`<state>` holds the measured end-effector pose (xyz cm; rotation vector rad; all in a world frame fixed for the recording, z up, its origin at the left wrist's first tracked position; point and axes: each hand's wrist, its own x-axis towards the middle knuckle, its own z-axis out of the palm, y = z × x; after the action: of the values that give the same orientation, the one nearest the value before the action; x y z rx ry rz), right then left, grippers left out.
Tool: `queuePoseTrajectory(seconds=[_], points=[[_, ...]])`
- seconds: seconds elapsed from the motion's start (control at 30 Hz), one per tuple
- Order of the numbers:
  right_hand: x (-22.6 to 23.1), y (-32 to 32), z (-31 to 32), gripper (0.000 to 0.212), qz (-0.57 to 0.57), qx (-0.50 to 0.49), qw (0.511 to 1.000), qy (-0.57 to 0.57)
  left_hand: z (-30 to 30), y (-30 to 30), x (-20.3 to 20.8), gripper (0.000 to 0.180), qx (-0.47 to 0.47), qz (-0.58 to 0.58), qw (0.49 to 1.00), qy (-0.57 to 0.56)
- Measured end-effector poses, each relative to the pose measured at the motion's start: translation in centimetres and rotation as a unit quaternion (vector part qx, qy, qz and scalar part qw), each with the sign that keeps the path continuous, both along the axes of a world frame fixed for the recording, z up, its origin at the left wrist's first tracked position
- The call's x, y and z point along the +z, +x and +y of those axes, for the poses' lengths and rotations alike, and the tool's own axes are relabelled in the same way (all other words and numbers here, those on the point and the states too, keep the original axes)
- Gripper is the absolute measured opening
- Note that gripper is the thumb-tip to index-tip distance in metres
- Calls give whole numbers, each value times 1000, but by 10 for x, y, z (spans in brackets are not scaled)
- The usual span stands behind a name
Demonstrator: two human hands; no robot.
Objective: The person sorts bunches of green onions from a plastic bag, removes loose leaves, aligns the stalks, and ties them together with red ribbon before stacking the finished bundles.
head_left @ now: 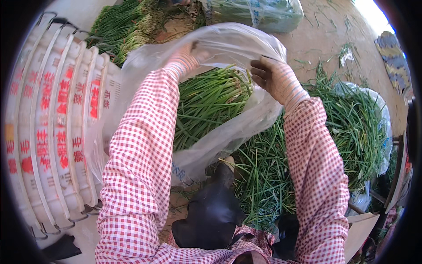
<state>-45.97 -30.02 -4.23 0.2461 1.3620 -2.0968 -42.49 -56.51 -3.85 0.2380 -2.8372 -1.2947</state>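
Note:
A large clear plastic bag point(246, 127) is spread wide between my hands, its mouth forming a ring. Inside that ring lies a bundle of long green leafy stalks with pale ends, like garlic chives point(206, 103). At the far left part of the rim, my left hand point(190, 57), in a glove with a striped cuff, is closed on the film; plastic partly veils its fingers. My right hand point(273, 78), gloved with dark fingertips, has its fingers curled at the right side of the rim, holding the film.
Loose green stalks point(268, 171) heap below and right of the bag. More bundled stalks point(127, 26) lie at the far left, and a filled plastic bag point(259, 13) at the far edge. A stack of white baskets point(57, 123) stands left. My dark-covered knee point(211, 215) is near.

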Motion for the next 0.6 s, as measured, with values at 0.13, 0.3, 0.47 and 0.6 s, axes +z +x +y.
queuePoseTrajectory(seconds=[0.13, 0.3, 0.47, 0.6], points=[[9, 27, 2, 59, 69, 36, 997, -18, 36, 13, -9, 104, -97, -125, 986, -50], [-18, 92, 8, 32, -9, -9, 994, -106, 53, 31, -25, 142, -147, -198, 925, -289], [-56, 153, -2, 28, -74, -31, 996, -49, 39, 13, -46, 130, -137, -188, 949, -212], [-76, 134, -25, 51, 23, -190, 981, -27, 49, 34, -40, 103, -105, -134, 960, -220]])
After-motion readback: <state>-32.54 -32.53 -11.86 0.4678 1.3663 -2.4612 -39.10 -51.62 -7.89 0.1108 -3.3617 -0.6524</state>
